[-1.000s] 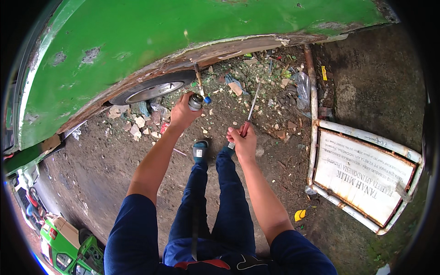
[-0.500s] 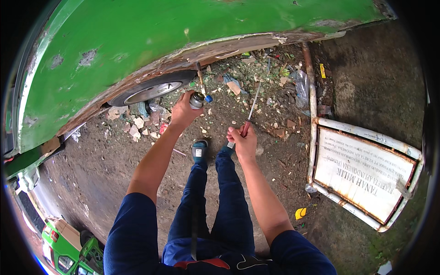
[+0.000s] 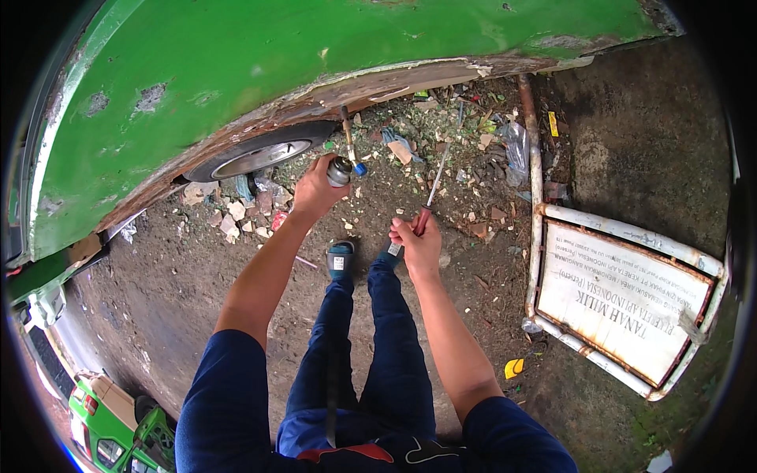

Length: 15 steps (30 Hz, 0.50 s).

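My left hand [image 3: 314,193] is closed around the canister of a gas torch [image 3: 340,171]. The torch has a blue knob and a metal burner tube, whose brownish tip points up toward the lower edge of a green car body [image 3: 236,67]. No flame is plain to see. In my right hand [image 3: 418,246] is the red handle of a screwdriver [image 3: 436,180], gripped with the long thin shaft slanting up and away. The shaft's far end is hard to make out against the littered ground. Both tools are held above the ground, apart from each other.
A wheel [image 3: 264,160] sits under the car's rusty, flaking edge. Paint chips and litter [image 3: 410,146] cover the ground below it. On the right lie a rusty white pipe frame [image 3: 538,158] and its sign board [image 3: 623,292]. A green vehicle [image 3: 118,422] stands far left.
Almost nothing differs. The view has shifted very slightly, and both hands keep their grip on the torch and the screwdriver.
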Tool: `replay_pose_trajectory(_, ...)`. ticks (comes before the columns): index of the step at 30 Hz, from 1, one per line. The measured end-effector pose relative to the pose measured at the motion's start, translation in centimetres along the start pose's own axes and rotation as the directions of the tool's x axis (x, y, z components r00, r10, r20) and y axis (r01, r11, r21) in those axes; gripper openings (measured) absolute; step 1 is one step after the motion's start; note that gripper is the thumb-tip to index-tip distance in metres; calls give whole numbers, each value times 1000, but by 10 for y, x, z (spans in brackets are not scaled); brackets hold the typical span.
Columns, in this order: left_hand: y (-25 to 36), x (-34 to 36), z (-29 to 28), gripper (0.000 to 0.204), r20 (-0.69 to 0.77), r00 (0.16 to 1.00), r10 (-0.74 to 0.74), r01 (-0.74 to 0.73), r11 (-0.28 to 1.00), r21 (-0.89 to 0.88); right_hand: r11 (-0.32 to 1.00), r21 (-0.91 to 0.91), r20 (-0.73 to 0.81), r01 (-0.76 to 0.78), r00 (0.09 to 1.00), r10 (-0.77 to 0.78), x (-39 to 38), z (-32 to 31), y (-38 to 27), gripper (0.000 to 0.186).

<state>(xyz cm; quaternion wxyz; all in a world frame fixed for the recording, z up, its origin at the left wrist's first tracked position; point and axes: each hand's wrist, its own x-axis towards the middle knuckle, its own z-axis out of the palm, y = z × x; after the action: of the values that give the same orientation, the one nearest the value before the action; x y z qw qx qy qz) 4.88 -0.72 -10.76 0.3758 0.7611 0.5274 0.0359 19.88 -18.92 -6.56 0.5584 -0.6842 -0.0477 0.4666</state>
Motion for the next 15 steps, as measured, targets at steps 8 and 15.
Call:
replay_pose_trajectory(8,3,1,5,73,-13,999,42,-42,999,-9,999,33,-9,-4,1000,5,-1,-5,1,30)
replay_pose_trajectory(15,4,4,10,72,-16,998,57,-57,998,-8,1000,21,-20,-9,1000,9,-1,-8,2,29)
